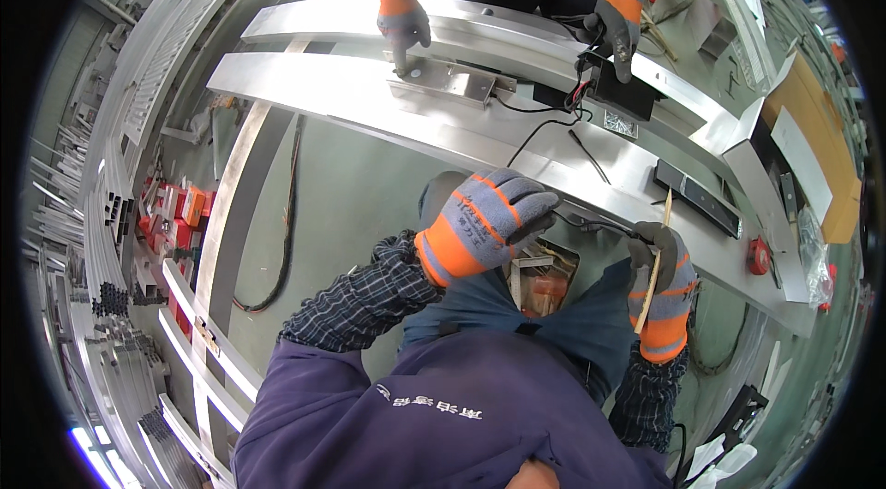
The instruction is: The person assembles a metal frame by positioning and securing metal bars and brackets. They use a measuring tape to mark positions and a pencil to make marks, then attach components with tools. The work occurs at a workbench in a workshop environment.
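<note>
Both my hands wear grey and orange gloves. My left hand (pixel 484 221) is closed, fingers curled around a black cable (pixel 595 221) that stretches across toward my right hand (pixel 663 286). My right hand is closed too, with a thin wooden stick (pixel 653 279) and the cable's end at its fingers. Beyond the hands lies a long silver metal profile (pixel 554 152). On it rest a metal bracket box (pixel 445 80), a black box (pixel 623 90) with wires, and a black bar-shaped unit (pixel 697 199). Opposite me, a co-worker's gloved hands touch the bracket box and the black box.
A second metal profile (pixel 318 20) runs behind the first. A red tape measure (pixel 759 256) sits at the right end, near an open cardboard box (pixel 812 148). A small bag of screws (pixel 620 124) lies by the black box. Stacked profiles and red boxes (pixel 180 217) stand left.
</note>
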The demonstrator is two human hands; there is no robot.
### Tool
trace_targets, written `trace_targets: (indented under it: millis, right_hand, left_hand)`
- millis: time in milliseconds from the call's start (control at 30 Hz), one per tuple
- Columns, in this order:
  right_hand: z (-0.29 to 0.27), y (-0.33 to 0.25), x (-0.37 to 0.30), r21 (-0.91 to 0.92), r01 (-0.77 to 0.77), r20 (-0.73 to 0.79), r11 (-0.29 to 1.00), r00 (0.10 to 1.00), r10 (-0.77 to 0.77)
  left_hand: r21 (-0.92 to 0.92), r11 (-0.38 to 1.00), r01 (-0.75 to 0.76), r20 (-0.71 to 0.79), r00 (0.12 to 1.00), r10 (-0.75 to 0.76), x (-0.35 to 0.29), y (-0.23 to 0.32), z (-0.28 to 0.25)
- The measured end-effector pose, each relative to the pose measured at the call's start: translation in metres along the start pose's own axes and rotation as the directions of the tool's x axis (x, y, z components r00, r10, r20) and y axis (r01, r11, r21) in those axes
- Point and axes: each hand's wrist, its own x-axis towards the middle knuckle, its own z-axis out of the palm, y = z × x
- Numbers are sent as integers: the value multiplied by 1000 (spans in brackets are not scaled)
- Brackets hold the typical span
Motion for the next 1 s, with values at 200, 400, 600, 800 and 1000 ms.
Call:
trace_targets:
  millis: [200,400,600,800,1000]
  right_hand:
    - [5,1,-3,-3,47,5,999,999,-47]
    - [0,-6,-5,-15,98,3,995,995,-98]
    - [5,7,-12,-80,131,36,988,991,-128]
    - [-4,2,-12,-74,70,72,995,995,-65]
    - [-8,2,-11,-81,52,70,995,996,-47]
  left_hand:
    - [-39,999,13,-22,1000,-14,-3,4,2]
    - [-67,998,19,-9,1000,-20,0,10,1]
    - [-94,994,49,29,998,-47,-2,12,4]
    - [-106,994,26,41,999,-22,1,15,10]
    - [-96,995,20,36,999,-16,-1,18,13]
